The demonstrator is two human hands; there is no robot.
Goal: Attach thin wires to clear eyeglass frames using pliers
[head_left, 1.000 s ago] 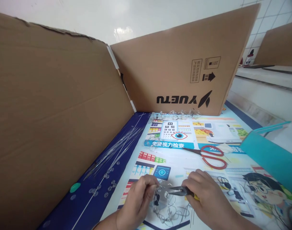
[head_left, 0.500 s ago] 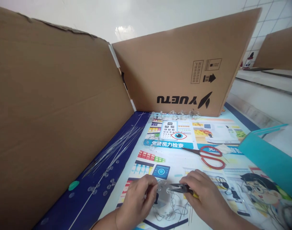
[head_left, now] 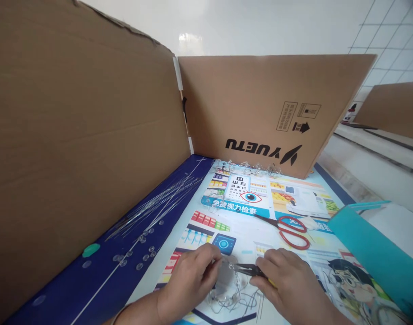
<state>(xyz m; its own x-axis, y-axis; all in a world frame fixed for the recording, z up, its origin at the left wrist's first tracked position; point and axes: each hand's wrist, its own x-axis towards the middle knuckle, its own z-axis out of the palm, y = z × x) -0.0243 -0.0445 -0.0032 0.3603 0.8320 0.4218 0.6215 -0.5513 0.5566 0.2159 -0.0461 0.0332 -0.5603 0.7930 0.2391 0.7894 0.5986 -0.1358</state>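
Note:
My left hand (head_left: pixel 189 282) is closed in a pinch on a small piece of clear beads strung on thin wire (head_left: pixel 226 289), low in the middle of the view. My right hand (head_left: pixel 290 286) is wrapped round dark pliers with yellow handles (head_left: pixel 248 270). The jaws point left and meet the wire piece next to my left fingertips. Loose loops of wire lie under and around the piece on the printed mat (head_left: pixel 260 225).
Red-handled scissors (head_left: pixel 289 225) lie on the mat beyond my right hand. Straight wires (head_left: pixel 159 205), several clear beads (head_left: pixel 138 253) and a green cap (head_left: pixel 91 249) lie on the blue strip at left. Cardboard walls (head_left: pixel 260 104) stand left and behind. A teal box (head_left: pixel 372 248) sits at right.
Both hands and the wire piece sit slightly lower and further left in the view as the camera tilted up. The grips on the pliers and the piece are unchanged.

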